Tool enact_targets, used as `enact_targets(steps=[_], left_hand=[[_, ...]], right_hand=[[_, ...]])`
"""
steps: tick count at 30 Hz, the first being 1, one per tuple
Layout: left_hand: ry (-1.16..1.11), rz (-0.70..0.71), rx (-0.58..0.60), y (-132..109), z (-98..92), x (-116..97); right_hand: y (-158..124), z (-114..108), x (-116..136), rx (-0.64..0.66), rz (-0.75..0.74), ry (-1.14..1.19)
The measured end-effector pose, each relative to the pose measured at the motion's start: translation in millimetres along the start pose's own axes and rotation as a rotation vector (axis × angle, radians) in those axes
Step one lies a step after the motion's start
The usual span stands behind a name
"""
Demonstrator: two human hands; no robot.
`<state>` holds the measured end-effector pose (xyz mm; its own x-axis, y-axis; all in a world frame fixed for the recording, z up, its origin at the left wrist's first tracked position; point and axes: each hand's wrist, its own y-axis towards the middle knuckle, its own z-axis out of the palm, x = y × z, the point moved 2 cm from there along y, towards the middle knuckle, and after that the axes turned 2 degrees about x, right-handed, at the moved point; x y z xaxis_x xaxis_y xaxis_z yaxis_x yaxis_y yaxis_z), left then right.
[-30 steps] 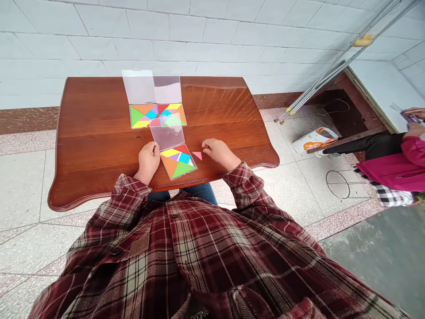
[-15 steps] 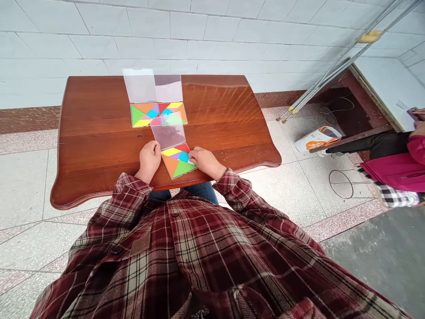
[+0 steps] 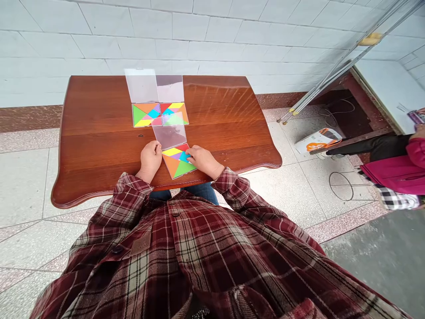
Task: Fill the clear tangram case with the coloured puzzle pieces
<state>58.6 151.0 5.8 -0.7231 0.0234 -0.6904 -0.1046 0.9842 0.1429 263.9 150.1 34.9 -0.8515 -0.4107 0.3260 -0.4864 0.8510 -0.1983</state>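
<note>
Near the table's front edge lies a tangram set (image 3: 179, 168) in a flat case, with yellow, red, orange, green and blue pieces. Its clear lid (image 3: 170, 135) is folded back away from me. My right hand (image 3: 206, 161) rests over the right side of this set, fingertips pinched together on a tangram piece beside the blue one; the fingers hide part of it. Curled closed, my left hand (image 3: 150, 158) sits at the case's left edge by the lid hinge, and nothing shows in it. Farther back, two more tangram sets, a left one (image 3: 141, 116) and a right one (image 3: 179, 108), lie side by side with lids raised.
The brown wooden table (image 3: 99, 146) stands against a white tiled wall (image 3: 226, 48). To the right are crutches (image 3: 315, 86), a white-and-orange box (image 3: 318, 140), a metal ring (image 3: 341, 185) and a second table (image 3: 378, 79). A person in a magenta top (image 3: 395, 173) is at the right edge.
My right fingertips have shifted slightly away from me and left over the pieces. My left hand stays by the case's left edge. The view has moved a little.
</note>
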Motion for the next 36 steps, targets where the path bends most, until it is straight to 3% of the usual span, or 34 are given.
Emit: enact_targets(steps=[19, 27, 36], left_hand=[[-0.003, -0.007, -0.004, -0.7, -0.2, -0.6], [-0.003, -0.001, -0.01, 0.1, 1.7, 2.6], [-0.005, 0.003, -0.009, 1.0, 5.1, 5.4]], right_hand=[[-8.2, 2.8, -2.3, -0.007, -0.069, 0.097], [-14.1, 4.1, 8.6, 0.056, -0.08, 0.069], [-13.1, 4.9, 8.7, 0.059, -0.035, 0.051]])
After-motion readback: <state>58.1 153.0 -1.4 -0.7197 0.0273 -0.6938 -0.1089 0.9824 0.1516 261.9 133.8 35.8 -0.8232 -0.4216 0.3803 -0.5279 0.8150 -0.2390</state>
